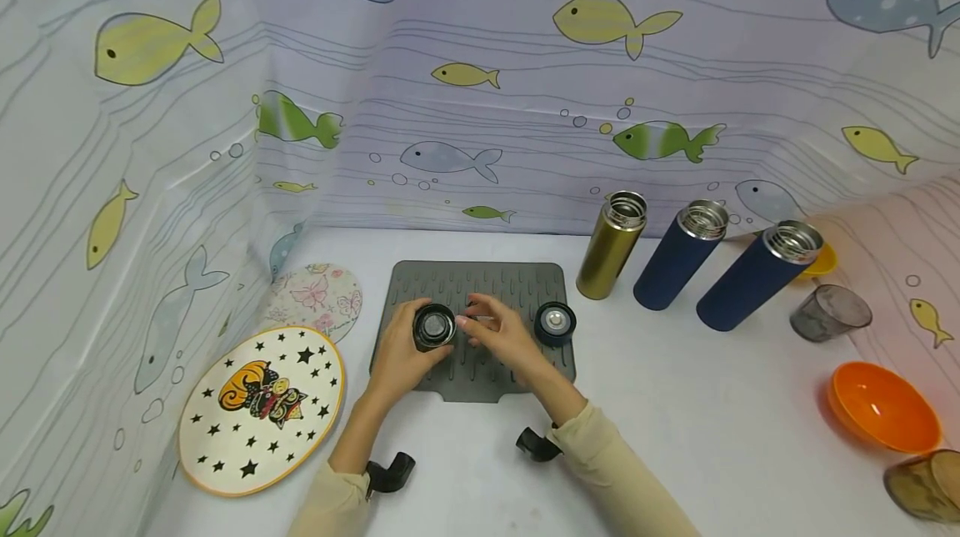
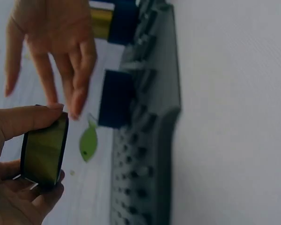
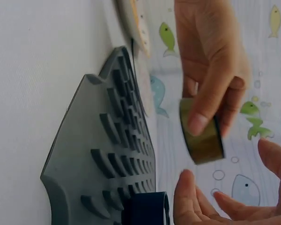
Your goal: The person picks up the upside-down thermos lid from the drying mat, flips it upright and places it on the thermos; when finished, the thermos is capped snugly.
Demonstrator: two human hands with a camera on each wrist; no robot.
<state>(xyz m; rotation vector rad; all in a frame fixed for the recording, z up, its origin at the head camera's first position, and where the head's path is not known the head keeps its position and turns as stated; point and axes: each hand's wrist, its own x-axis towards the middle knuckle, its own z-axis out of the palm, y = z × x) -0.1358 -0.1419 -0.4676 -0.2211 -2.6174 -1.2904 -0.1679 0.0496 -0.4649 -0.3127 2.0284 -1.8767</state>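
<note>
We've got a white counter (image 1: 697,437), grey studded mat (image 1: 480,383) on it. Our right hand (image 1: 504,338) is kinda loose, fingers apart, near our left hand (image 1: 401,358), which is clamped on a gold lid (image 2: 44,152) above the mat. Navy lid (image 1: 555,323) just sits on the mat's right side.

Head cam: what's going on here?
A person's left hand holds a gold lid above the grey mat. The right hand is close beside the lid, holding nothing. A blue lid lies on the mat near its right edge. Right of the mat stand a gold bottle and two blue bottles, all uncapped.
</note>
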